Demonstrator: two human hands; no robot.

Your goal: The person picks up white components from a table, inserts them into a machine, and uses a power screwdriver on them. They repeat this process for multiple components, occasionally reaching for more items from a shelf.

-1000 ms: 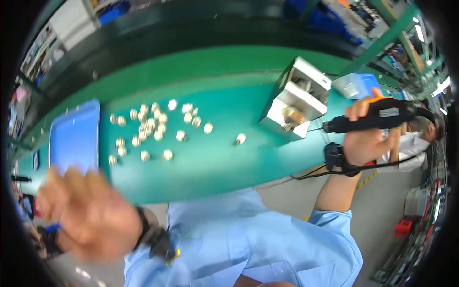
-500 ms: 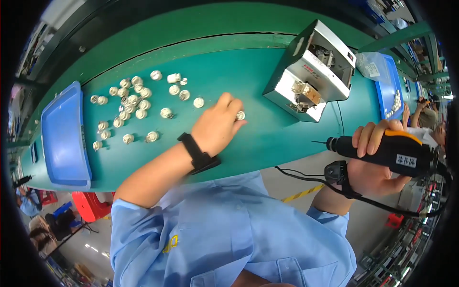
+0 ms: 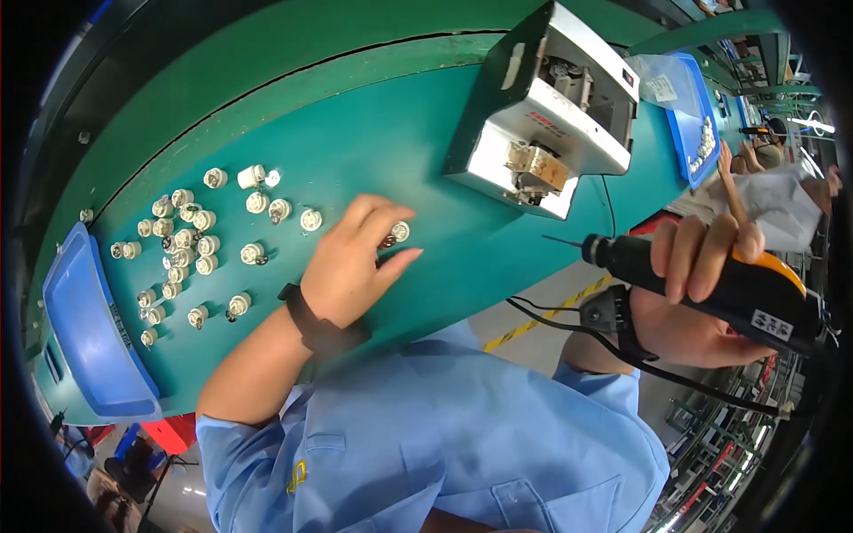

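My left hand (image 3: 351, 262) is low over the green bench, thumb and fingers spread apart. Between their tips lies a small round white part (image 3: 401, 231) with a dark metal piece (image 3: 387, 241) beside it; I see gaps around it. In my right hand (image 3: 671, 324) is a black and orange electric screwdriver (image 3: 626, 264), held in the air off the bench's near edge. Its thin bit (image 3: 562, 241) points left. Several similar white parts (image 3: 204, 219) with metal pieces lie scattered left of my left hand, one loose part (image 3: 310, 219) close to it.
A metal-cased machine (image 3: 551, 115) with open recesses stands at the back right. A blue tray (image 3: 89, 329) sits at the far left. Another blue tray (image 3: 684, 142) with white parts and a plastic bag is beyond the machine. A black cable (image 3: 711, 397) hangs by my right wrist; another person (image 3: 755, 200) sits right.
The view has turned, so the bench items appear shifted left. My left fingers have spread wider around the small white part. The screwdriver stays in my right hand.
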